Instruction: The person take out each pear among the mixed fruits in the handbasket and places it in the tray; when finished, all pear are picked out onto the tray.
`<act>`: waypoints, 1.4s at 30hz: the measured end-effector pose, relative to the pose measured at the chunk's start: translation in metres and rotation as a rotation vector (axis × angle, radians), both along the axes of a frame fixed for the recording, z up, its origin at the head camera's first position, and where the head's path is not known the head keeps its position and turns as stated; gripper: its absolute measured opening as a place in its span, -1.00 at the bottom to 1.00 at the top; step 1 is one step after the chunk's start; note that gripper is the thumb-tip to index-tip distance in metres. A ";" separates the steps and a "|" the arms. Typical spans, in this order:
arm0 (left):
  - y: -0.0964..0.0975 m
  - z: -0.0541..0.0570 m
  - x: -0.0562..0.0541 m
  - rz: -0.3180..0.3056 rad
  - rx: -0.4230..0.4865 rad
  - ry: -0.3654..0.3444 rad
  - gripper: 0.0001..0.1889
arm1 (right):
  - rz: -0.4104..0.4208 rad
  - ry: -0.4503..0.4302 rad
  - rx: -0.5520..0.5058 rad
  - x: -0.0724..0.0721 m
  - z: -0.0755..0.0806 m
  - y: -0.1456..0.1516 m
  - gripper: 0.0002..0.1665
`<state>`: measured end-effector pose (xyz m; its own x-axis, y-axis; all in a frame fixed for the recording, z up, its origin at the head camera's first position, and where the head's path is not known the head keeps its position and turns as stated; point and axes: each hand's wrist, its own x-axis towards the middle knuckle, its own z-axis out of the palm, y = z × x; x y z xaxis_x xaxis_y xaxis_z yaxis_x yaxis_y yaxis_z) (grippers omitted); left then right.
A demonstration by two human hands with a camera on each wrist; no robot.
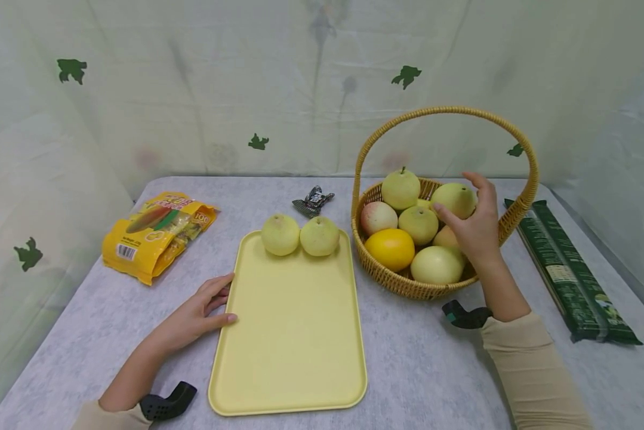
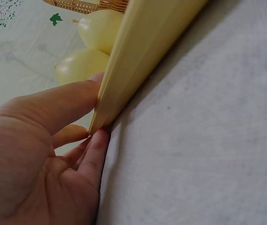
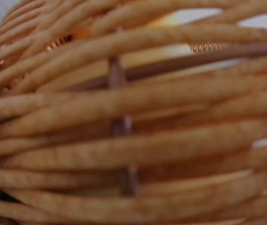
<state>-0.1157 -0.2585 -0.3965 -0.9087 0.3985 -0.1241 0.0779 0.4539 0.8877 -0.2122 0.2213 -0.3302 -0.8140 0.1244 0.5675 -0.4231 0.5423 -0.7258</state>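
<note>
My left hand (image 1: 195, 316) holds the left edge of a pale yellow tray (image 1: 292, 334), thumb on the rim and fingers against its side, as the left wrist view shows close up. Two yellow-green pears (image 1: 280, 235) sit side by side at the tray's far end. Over the right side of a wicker basket (image 1: 402, 286), my right hand (image 1: 477, 224) spreads its thumb and index finger around a green pear (image 1: 455, 199); the thumb overlaps the fruit and the index fingertip stands off above it. Basket weave fills the right wrist view, hiding that hand.
The basket also holds a pink-white peach (image 1: 378, 218), a bright yellow fruit (image 1: 390, 249), a pale melon-like fruit (image 1: 437, 265) and more pears. Its tall handle (image 1: 445, 110) arches overhead. A yellow candy bag (image 1: 155, 236) lies left, a black wrapped piece (image 1: 313, 202) behind the tray, a green packet (image 1: 574, 275) right.
</note>
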 end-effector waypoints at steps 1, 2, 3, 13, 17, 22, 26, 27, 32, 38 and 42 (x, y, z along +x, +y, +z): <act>0.000 0.000 0.000 -0.001 0.002 0.000 -0.16 | -0.002 -0.007 -0.002 -0.001 0.000 0.001 -0.20; 0.000 0.000 0.000 -0.001 0.003 0.001 -0.15 | -0.004 -0.013 -0.002 -0.001 -0.001 0.001 -0.21; 0.000 0.000 0.000 -0.001 0.004 0.002 -0.15 | -0.006 -0.023 -0.004 -0.001 -0.001 0.002 -0.21; 0.000 -0.001 0.000 0.001 0.004 0.008 -0.17 | 0.009 -0.206 -0.027 -0.004 -0.001 0.008 -0.15; 0.000 -0.001 0.001 -0.004 0.007 0.011 -0.17 | 0.030 -0.271 -0.038 -0.006 -0.002 0.009 -0.12; 0.000 -0.001 0.001 0.001 0.019 0.000 -0.16 | 0.051 -0.365 -0.067 -0.010 -0.001 0.013 -0.09; -0.001 -0.001 0.000 -0.001 0.011 0.004 -0.16 | 0.054 -0.451 -0.095 -0.013 0.000 0.016 -0.07; -0.001 -0.001 0.000 -0.001 0.008 0.006 -0.16 | 0.054 -0.466 -0.101 -0.014 0.001 0.017 -0.07; -0.001 -0.002 0.000 -0.009 0.002 0.018 -0.16 | 0.057 -0.528 -0.112 -0.016 0.001 0.022 -0.05; -0.001 -0.001 0.000 -0.011 0.005 0.018 -0.16 | 0.080 -0.551 -0.109 -0.021 -0.001 0.025 -0.07; -0.001 -0.001 0.000 -0.008 0.000 0.015 -0.16 | 0.090 -0.570 -0.094 -0.024 -0.001 0.026 -0.05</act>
